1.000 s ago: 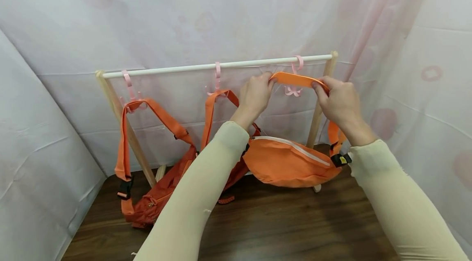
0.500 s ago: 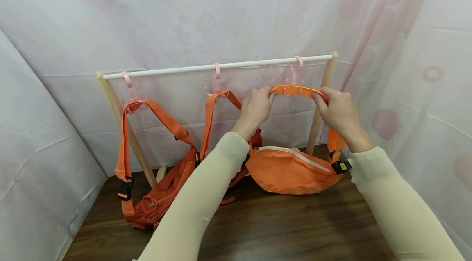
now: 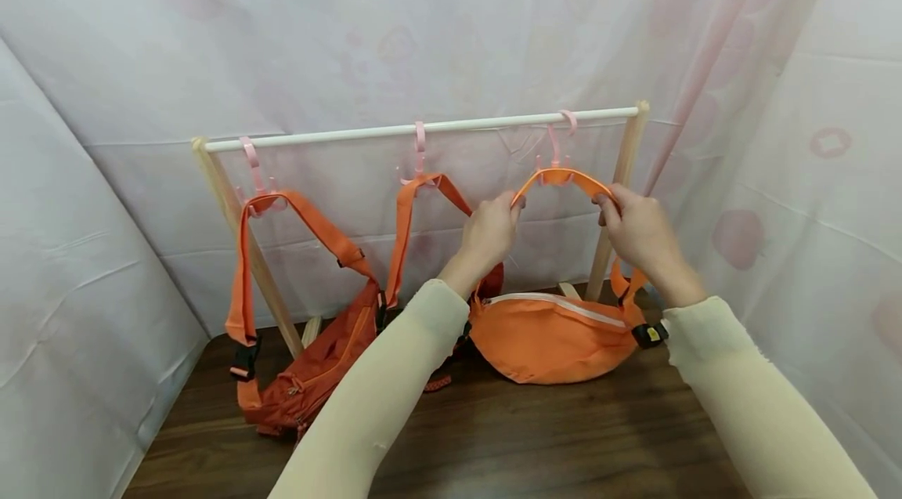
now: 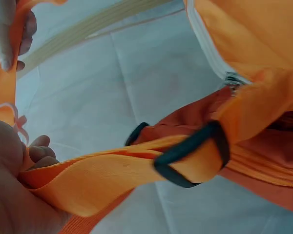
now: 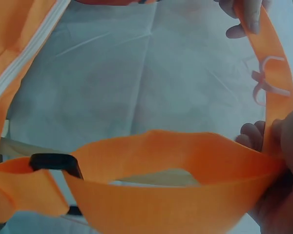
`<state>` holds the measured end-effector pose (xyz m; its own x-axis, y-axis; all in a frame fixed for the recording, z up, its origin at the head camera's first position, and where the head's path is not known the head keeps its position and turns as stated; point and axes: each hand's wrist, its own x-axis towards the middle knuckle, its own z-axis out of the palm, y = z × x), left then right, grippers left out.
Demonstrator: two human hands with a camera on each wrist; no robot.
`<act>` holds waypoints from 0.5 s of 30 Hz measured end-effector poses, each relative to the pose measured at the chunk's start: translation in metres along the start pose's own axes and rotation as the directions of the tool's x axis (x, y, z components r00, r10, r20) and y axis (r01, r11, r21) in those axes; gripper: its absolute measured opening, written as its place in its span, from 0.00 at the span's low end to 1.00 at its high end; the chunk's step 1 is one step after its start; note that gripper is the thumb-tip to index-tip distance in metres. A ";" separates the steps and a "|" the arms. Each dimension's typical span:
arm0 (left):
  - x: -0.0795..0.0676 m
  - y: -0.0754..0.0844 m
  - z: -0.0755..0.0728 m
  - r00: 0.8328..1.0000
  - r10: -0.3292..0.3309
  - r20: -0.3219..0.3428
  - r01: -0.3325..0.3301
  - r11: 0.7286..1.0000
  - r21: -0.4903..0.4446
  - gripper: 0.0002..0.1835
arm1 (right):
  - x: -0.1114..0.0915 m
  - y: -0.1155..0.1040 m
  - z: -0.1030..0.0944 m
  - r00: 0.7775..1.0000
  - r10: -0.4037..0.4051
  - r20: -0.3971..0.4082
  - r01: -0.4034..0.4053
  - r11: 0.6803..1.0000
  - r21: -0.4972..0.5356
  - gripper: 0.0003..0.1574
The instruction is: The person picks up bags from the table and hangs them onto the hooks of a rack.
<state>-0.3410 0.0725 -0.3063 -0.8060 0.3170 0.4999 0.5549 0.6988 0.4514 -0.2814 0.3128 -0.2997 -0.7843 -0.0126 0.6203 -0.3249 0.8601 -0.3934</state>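
Note:
An orange waist bag point(image 3: 553, 338) with a white zipper hangs low at the right, below its orange strap point(image 3: 590, 184). The top of that strap arches over the prongs of the right pink hook point(image 3: 554, 146). My left hand point(image 3: 489, 229) pinches the strap to the left of the hook. On the other side, my right hand point(image 3: 637, 229) grips it between thumb and fingers. In the left wrist view a black strap slider point(image 4: 190, 156) sits on the webbing between hand and bag. The right wrist view shows the strap looping down from my right hand toward a black buckle point(image 5: 56, 163).
A white rod point(image 3: 338, 135) on wooden legs carries the hooks. A dark-orange bag point(image 3: 317, 366) leans at the left, its strap over the left hook point(image 3: 252, 162). Another strap point(image 3: 403, 240) hangs on the middle hook point(image 3: 420, 150). Brown table point(image 3: 550, 436) below, pale curtains point(image 3: 451, 29) behind.
Both hands have come down, bringing the strap from in front of the right hook onto its prongs, where it now bends into an arch. The orange waist bag has sunk lower toward the table.

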 end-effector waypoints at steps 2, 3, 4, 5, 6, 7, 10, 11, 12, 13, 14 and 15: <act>-0.005 -0.003 0.003 1.000 -0.010 0.018 0.010 1.000 -0.016 0.17 | -0.002 0.000 0.003 1.000 0.014 0.022 -0.014 1.000 0.019 0.21; -0.008 -0.005 0.004 0.999 -0.012 0.031 0.013 1.000 -0.026 0.18 | -0.003 0.000 0.005 0.999 0.018 0.030 -0.019 0.999 0.026 0.21; -0.010 -0.007 0.006 0.999 -0.018 0.044 0.020 0.999 -0.035 0.18 | -0.003 0.000 0.006 0.999 0.023 0.036 -0.024 0.999 0.033 0.21; -0.013 -0.009 0.007 0.998 -0.022 0.055 0.024 0.999 -0.043 0.18 | -0.004 0.000 0.008 0.999 0.028 0.041 -0.029 0.999 0.036 0.21; -0.016 -0.011 0.009 0.998 -0.024 0.065 0.027 0.999 -0.045 0.18 | -0.005 0.001 0.009 0.998 0.032 0.050 -0.034 0.999 0.041 0.21; -0.020 -0.013 0.011 0.997 -0.026 0.074 0.030 0.998 -0.053 0.19 | -0.005 0.001 0.011 0.998 0.039 0.055 -0.041 0.998 0.041 0.22; -0.030 -0.020 0.018 0.995 -0.033 0.091 0.039 0.997 -0.072 0.17 | -0.007 0.002 0.015 0.995 0.060 0.080 -0.063 0.997 0.041 0.23; -0.034 -0.023 0.020 0.995 -0.032 0.093 0.039 0.996 -0.078 0.16 | -0.008 0.003 0.016 0.994 0.068 0.087 -0.071 0.997 0.040 0.24; -0.038 -0.025 0.022 0.995 -0.038 0.095 0.046 0.995 -0.088 0.16 | -0.009 0.003 0.018 0.993 0.073 0.095 -0.077 0.996 0.040 0.24; -0.041 -0.028 0.024 0.994 -0.045 0.096 0.054 0.993 -0.101 0.16 | -0.010 0.004 0.019 0.992 0.076 0.099 -0.080 0.996 0.038 0.24; -0.045 -0.030 0.026 0.994 -0.049 0.096 0.060 0.992 -0.108 0.16 | -0.011 0.005 0.021 0.992 0.077 0.102 -0.081 0.996 0.037 0.25; -0.048 -0.031 0.027 0.994 -0.058 0.097 0.070 0.990 -0.122 0.17 | -0.012 0.006 0.022 0.992 0.077 0.102 -0.082 0.996 0.038 0.25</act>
<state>-0.3253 0.0529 -0.3642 -0.8531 0.3364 0.3989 0.5182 0.6361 0.5717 -0.2856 0.3068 -0.3245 -0.8569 0.0020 0.5154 -0.2795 0.8385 -0.4678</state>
